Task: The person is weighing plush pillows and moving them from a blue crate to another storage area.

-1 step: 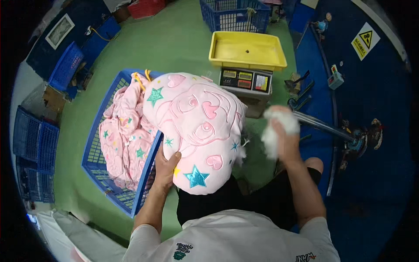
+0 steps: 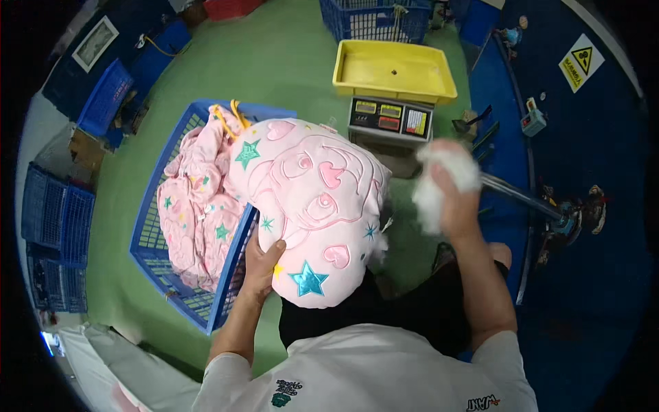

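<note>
A plump pale-pink plush cushion [image 2: 309, 199], embroidered with a cartoon face, hearts and shiny stars, lies tilted over my lap and the basket's edge. My left hand [image 2: 261, 264] grips its lower left edge, thumb on top and the other fingers hidden beneath. White tufts of stuffing [image 2: 381, 244] stick out at the cushion's right side. Apart from the cushion, on the right, my right hand [image 2: 456, 199] is closed around a wad of white fluffy stuffing [image 2: 429, 196]; motion blurs it. Just beyond that hand is the end of a metal pipe [image 2: 522, 195].
Left of the cushion stands a blue plastic basket [image 2: 147, 233] filled with limp pink printed covers [image 2: 199, 220]. Ahead, a yellow tray [image 2: 395, 93] rests on a digital scale [image 2: 390, 117]. Another blue basket [image 2: 374, 27] stands farther back. The blue machine panel [image 2: 570, 158] carries the pipe.
My right hand, with the stuffing, has risen slightly up and to the right. The left hand keeps its grip on the cushion. The surroundings have shifted a little in view.
</note>
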{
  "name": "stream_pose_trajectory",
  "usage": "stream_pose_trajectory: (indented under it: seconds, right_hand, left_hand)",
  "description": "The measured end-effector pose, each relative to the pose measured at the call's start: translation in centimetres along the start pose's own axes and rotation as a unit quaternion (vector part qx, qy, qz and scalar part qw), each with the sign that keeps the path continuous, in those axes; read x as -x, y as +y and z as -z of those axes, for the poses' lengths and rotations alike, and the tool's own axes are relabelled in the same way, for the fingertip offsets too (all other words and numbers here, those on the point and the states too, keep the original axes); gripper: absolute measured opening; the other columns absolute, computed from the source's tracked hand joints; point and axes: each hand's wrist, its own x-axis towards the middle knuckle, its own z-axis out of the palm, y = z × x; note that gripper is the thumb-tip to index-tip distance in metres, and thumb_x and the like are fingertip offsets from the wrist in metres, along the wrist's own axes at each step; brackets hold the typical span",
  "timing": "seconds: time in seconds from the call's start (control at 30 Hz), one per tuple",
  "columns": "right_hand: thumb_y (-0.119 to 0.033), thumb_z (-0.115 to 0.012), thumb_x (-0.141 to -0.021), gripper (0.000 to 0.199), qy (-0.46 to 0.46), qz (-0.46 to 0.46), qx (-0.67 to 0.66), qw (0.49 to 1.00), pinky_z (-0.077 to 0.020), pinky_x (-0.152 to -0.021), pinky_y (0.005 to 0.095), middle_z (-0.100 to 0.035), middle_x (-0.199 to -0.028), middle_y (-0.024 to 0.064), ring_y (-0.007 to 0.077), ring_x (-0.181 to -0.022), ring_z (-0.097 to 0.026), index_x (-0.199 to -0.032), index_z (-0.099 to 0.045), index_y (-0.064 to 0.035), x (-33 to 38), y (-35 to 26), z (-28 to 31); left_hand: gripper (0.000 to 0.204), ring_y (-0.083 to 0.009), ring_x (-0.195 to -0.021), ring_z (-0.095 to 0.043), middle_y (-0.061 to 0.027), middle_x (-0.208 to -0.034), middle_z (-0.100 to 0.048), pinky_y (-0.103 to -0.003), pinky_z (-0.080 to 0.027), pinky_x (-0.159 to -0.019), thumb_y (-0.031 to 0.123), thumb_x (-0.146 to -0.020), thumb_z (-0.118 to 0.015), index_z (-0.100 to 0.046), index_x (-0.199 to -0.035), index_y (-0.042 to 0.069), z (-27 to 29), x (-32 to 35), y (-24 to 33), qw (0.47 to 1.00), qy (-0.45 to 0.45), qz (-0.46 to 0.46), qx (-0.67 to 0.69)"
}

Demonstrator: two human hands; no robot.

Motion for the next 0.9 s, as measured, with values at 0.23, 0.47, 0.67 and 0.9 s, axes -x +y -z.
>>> stream_pose_trajectory:
  seconds: [0.23, 0.47, 0.67, 0.9]
  right_hand:
    - [-0.006, -0.061, -0.088, 0.021, -0.096, 0.096, 0.163, 0.977, -0.0546, -0.067, 0.0419, -0.068, -0.094, 0.0153, 0.0315, -0.072, -0.066, -0.108, -0.057, -0.006, -0.4, 6.1, -14.4]
    - [-0.017, -0.056, -0.088, 0.018, -0.31, 0.107, 0.435, 0.839, -0.0508, -0.057, 0.0425, -0.065, -0.078, 0.014, 0.0304, -0.065, -0.066, -0.101, -0.052, -0.0046, 11.7, 9.7, -17.0]
    - [-0.015, -0.061, -0.084, 0.02, -0.366, 0.115, 0.291, 0.876, -0.0485, -0.054, 0.0413, -0.065, -0.076, 0.0114, 0.029, -0.062, -0.064, -0.101, -0.054, -0.0056, 15.4, 6.1, -17.6]
    - [-0.008, -0.064, -0.082, 0.027, -0.293, 0.092, 0.217, 0.927, -0.0494, -0.055, 0.0372, -0.066, -0.079, 0.0108, 0.0266, -0.063, -0.064, -0.109, -0.059, -0.0067, 12.9, 7.6, -15.2]
  left_hand:
    - [0.065, -0.0227, -0.101, -0.065, -0.0194, -0.121, -0.065, -0.029, -0.055, -0.083, 0.02, -0.088, -0.074, -0.045, -0.141, -0.006, 4.0, 6.1, -3.0, 0.991, -0.042, 0.117, 0.049]
    - [0.07, -0.0226, -0.104, -0.066, -0.0182, -0.123, -0.066, -0.03, -0.056, -0.085, 0.026, -0.088, -0.077, -0.046, -0.142, -0.007, 6.0, 1.9, -2.9, 0.933, -0.131, 0.276, 0.188]
    - [0.069, -0.0236, -0.103, -0.067, -0.0187, -0.124, -0.065, -0.031, -0.056, -0.087, 0.027, -0.088, -0.076, -0.047, -0.142, -0.006, 4.8, 1.0, -1.5, 0.944, -0.16, 0.282, 0.068]
    - [0.066, -0.0259, -0.105, -0.068, -0.0196, -0.125, -0.066, -0.032, -0.056, -0.088, 0.022, -0.088, -0.076, -0.049, -0.141, -0.006, 3.9, 1.2, -2.3, 0.969, -0.067, 0.236, -0.011]
